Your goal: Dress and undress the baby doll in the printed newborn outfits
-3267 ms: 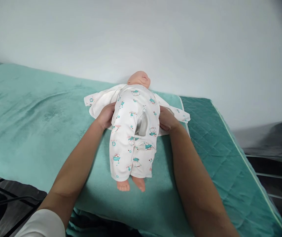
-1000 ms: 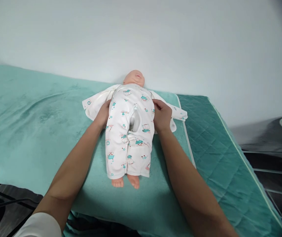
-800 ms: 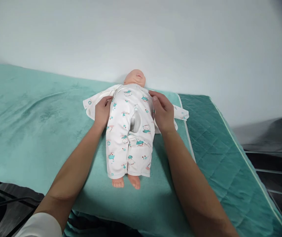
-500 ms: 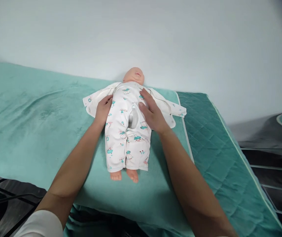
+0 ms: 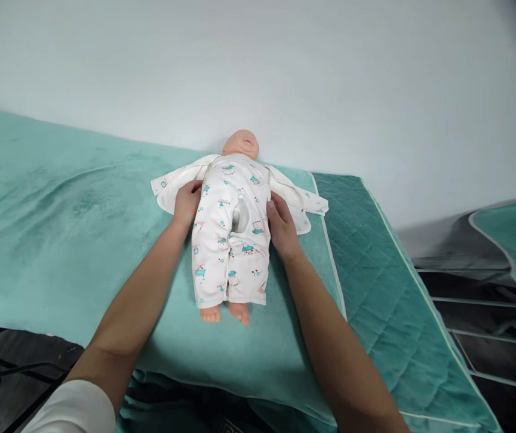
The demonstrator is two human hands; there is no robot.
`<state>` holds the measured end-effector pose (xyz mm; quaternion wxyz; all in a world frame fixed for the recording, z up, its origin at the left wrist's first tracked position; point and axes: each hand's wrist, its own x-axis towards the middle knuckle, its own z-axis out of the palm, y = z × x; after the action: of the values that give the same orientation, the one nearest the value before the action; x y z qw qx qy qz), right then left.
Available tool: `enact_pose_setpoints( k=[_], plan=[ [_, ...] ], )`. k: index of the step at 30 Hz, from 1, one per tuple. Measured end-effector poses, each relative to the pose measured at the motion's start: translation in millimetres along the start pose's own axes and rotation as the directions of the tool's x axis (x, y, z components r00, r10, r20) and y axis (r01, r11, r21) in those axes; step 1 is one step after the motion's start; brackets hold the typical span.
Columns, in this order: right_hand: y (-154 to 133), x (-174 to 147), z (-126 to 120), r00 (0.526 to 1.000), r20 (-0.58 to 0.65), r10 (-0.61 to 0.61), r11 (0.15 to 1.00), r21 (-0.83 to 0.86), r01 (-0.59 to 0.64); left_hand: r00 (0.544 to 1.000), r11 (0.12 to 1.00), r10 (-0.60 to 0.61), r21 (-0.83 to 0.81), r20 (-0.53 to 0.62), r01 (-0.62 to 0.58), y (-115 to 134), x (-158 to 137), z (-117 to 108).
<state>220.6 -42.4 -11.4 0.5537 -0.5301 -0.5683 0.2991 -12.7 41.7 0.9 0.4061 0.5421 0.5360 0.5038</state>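
Note:
A baby doll (image 5: 241, 143) lies on its back, head toward the wall and bare feet toward me. White baby pants (image 5: 213, 240) with a printed pattern reach up to its chest, with an opening at the crotch. Under it, a white baby shirt (image 5: 290, 191) is spread with its sleeves out to both sides. My left hand (image 5: 187, 203) is closed at the left side edge of the pants, its fingertips partly hidden. At the opposite edge, my right hand (image 5: 282, 225) pinches the pants at the side, thumb on top.
A smooth green blanket (image 5: 82, 240) covers the bed under the doll. To the right, a quilted green pad (image 5: 375, 270) shows beyond its white edging. A white wall (image 5: 258, 66) rises right behind the doll's head. Metal slats (image 5: 479, 304) lie past the bed's right edge.
My right hand has come off the front of the pants and moved down to their right side edge. My left hand stays at the left side. The view has shifted slightly.

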Motion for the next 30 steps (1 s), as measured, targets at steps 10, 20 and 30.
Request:
enact_pose_setpoints(
  k=[10, 20, 30],
  plan=[
    [-1, 5, -1, 1.000, -0.001, 0.023, 0.999, -0.042, -0.023, 0.968, 0.965, -0.178, -0.160, 0.175, 0.207, -9, 22, -1],
    [-3, 4, 0, 0.999, -0.013, 0.035, 0.999, 0.008, -0.035, 0.963, 0.944, -0.196, -0.230, 0.184, 0.236, -4, 24, -3],
    [-2, 4, 0, 0.999, -0.011, 0.048, 0.999, -0.009, -0.048, 0.986, 0.990, 0.143, 0.018, -0.087, -0.142, 2, 18, 5]
  ],
)
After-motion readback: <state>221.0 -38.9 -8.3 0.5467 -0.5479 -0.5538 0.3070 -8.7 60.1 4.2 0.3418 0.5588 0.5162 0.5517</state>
